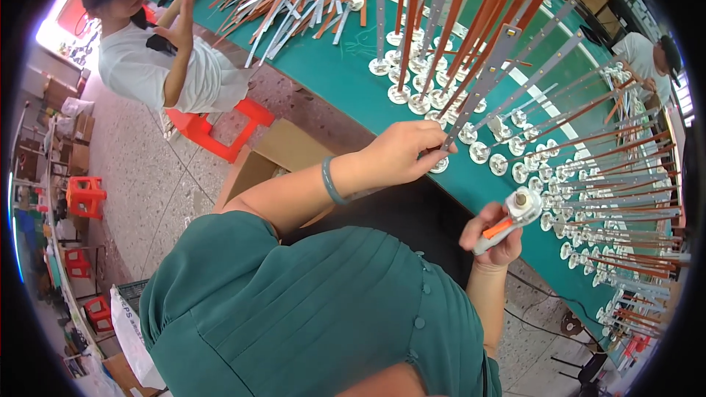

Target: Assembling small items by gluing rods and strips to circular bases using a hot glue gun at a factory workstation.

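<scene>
My left hand [404, 151] reaches over the near edge of the table, its fingers pinched on the lower end of a grey LED strip [482, 84]. That strip stands upright, leaning a little to the right, with small light squares along it. A round white base [439, 165] sits just under those fingers; whether the strip is fixed in it I cannot tell. My right hand [500, 244] is closed round a white hand-held tool [523, 207] with an orange lever and a round metal tip. The tool is held in front of the table edge, apart from the strip.
Many round bases with upright grey and brown strips crowd the green table [334, 92]. Loose strips [294, 0] lie piled at the far left. Below the table's edge stands an open cardboard box [294, 143]. A co-worker [162, 51] sits on a red stool [254, 114]; another [647, 62] works far right.
</scene>
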A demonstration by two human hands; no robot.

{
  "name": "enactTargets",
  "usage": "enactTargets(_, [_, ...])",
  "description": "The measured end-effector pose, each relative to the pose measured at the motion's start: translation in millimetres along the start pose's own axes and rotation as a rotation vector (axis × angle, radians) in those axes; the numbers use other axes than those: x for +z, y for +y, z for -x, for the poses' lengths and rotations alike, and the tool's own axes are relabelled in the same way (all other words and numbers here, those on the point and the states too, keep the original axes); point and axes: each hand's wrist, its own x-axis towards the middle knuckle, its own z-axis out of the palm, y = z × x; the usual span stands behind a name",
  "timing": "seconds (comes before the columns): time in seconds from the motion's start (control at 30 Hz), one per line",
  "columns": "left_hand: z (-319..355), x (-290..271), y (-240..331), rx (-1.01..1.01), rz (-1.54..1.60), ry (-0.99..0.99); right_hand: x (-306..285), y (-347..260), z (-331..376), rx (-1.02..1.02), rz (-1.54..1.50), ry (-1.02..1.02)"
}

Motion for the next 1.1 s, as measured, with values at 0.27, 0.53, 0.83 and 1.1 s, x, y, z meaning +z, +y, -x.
enactTargets(0.27, [-18, 20, -15, 0.023, -0.15, -0.02, -17, -23, 37, -0.095, 0.213, 0.224])
enactTargets(0.53, [-37, 18, -25, 0.079, -0.159, -0.042, -21, -12, 40, 0.028, 0.335, 0.32])
enactTargets(0.83, [-23, 15, -14, -0.063, -0.029, 0.039, -22, -9, 41, 0.013, 0.291, 0.383])
enactTargets(1.1, [17, 13, -7, 0.024, -0.203, 0.062, -22, -7, 41, -0.013, 0.298, 0.376])
